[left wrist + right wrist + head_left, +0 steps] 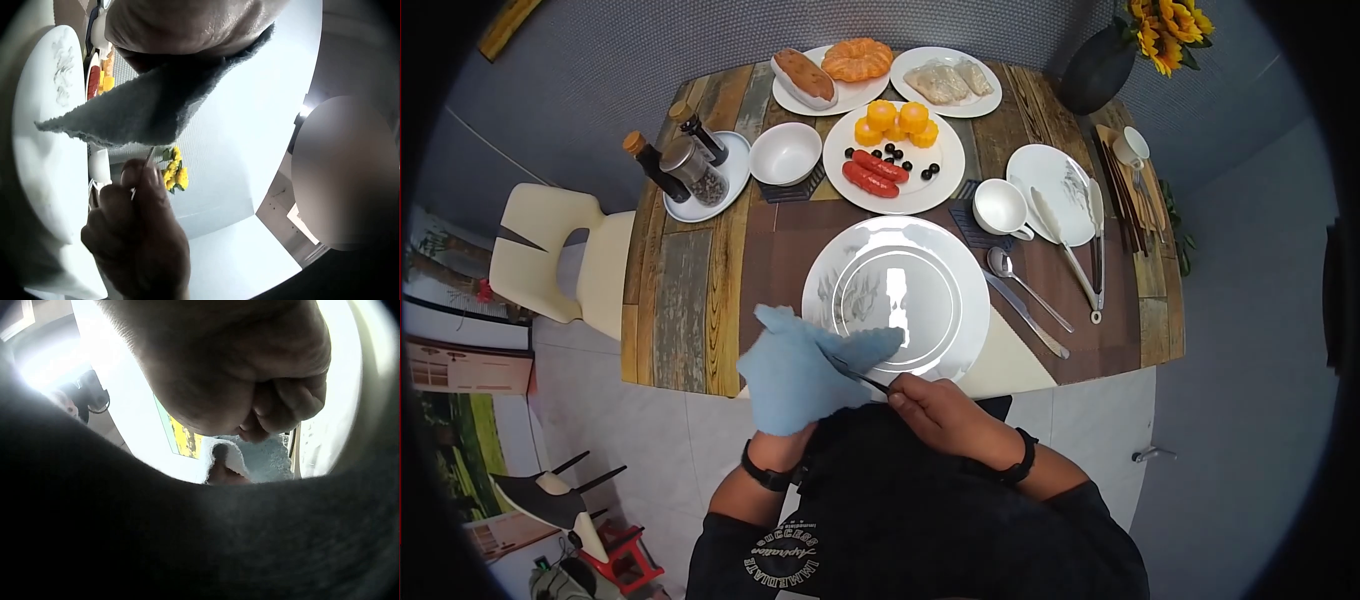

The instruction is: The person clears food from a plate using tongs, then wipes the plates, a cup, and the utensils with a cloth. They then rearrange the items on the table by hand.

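A light blue cloth (795,375) drapes over my left hand (785,445), which grips it above the near left edge of a large white plate (965,300). One end of a thin dark utensil (872,382) goes into the cloth's fold; its type is hidden. My right hand (945,415) pinches the other end, just off the plate's near rim. In the left wrist view the cloth (137,112) hangs below my left hand (200,25), and my right hand (140,231) is beneath it. The right wrist view shows my right hand (250,381) with curled fingers.
Behind the large plate stand a plate of sausages (868,180) and corn, a white bowl (785,154) and a cup (1000,207). To the right lie a spoon (1030,290), a knife (1027,315) and tongs (1097,250). Bottles (655,168) stand at left, a dark vase (1100,70) back right.
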Available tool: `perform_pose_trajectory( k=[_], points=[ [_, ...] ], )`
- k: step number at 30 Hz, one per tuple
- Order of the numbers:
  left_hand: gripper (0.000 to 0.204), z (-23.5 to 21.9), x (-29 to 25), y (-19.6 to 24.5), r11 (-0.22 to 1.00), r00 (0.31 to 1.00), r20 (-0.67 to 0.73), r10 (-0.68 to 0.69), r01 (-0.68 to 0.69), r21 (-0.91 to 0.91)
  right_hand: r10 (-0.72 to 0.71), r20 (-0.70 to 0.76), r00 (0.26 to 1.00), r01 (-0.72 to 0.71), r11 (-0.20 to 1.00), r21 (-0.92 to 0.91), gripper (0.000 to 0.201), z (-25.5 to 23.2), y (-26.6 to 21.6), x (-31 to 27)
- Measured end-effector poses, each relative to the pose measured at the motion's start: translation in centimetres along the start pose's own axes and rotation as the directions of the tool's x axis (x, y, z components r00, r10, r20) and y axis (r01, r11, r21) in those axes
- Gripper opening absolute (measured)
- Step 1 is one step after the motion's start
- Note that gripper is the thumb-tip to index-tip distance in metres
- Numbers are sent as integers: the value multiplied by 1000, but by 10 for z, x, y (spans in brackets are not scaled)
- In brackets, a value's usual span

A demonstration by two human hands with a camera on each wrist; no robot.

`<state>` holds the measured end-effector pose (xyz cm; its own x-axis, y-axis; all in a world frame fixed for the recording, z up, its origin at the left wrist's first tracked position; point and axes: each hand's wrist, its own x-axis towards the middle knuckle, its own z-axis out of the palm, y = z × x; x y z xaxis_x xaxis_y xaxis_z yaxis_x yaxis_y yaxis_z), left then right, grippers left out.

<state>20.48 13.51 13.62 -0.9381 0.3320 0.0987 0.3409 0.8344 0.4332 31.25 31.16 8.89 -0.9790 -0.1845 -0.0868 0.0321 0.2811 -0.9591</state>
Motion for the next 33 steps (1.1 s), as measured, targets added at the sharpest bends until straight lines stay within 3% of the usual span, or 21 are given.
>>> perform_pose_trajectory(
  k=[2,6,8,9,10,12,13,14,15,16,17,19,22,23,24,25,26,27,30,31,33],
  points=[
    [57,1,5,-12,986,1000,22,14,-10,-165,13,40,999,-13,1000,11,19,0,5,-1],
    [52,19,2,-2,994,994,109,2,10,-110,57,10,998,-58,996,72,20,3,3,2],
    [41,30,-9,0,912,911,38,410,-411,17,39,-41,998,-34,993,112,21,4,1,4],
    [32,42,-13,-3,867,867,-17,498,-497,20,40,-43,998,-35,993,112,21,4,0,4],
    [32,44,-17,-5,867,867,-18,498,-497,19,53,-34,998,-48,990,131,22,4,-1,5],
    [25,35,-16,-2,881,910,228,347,-399,255,63,-25,998,-59,987,147,24,1,-4,7],
    [20,25,-13,-1,894,914,361,187,-311,324,62,-1,998,-61,986,155,24,-2,-7,6],
    [20,27,-10,-8,895,914,360,184,-308,323,60,27,998,-63,985,163,24,-4,-9,6],
    [19,32,-8,-21,915,927,101,361,-373,153,57,32,998,-62,985,161,24,-3,-9,5],
    [17,37,-7,-29,881,865,-189,465,-472,5,39,28,999,-43,989,143,22,-2,-7,4],
    [17,42,-11,-31,882,865,-191,464,-471,9,21,21,1000,-23,992,125,20,-1,-6,4],
    [26,51,-24,-27,759,820,187,541,-572,311,-2,-24,1000,5,994,107,20,0,-2,5],
    [22,50,-26,1,865,879,37,475,-474,163,7,-80,997,1,995,100,18,0,-2,5],
    [7,44,-17,1,819,820,-8,572,-571,51,37,-89,995,-27,993,114,17,-1,-2,4],
    [7,32,-13,5,821,821,-9,571,-570,48,39,-87,995,-29,993,112,17,-1,-3,4],
    [7,18,-10,10,866,885,227,407,-453,211,9,-60,998,-3,996,91,17,-2,-3,5],
    [8,10,-9,11,848,891,416,183,-357,391,-21,-34,999,24,997,72,17,-2,-4,5],
    [8,13,-8,-11,915,911,96,401,-403,1,-22,-35,999,24,997,72,17,-1,-4,5],
    [9,37,-5,-38,856,855,-80,513,-516,-32,-44,-2,999,44,996,77,17,0,-6,5],
    [12,50,-14,-41,857,878,-129,462,-479,-190,-34,-21,999,35,997,65,17,-1,-7,5],
    [12,51,-22,-21,849,899,-71,432,-431,-305,-23,-46,999,26,998,58,18,-1,-7,5]
  ],
)
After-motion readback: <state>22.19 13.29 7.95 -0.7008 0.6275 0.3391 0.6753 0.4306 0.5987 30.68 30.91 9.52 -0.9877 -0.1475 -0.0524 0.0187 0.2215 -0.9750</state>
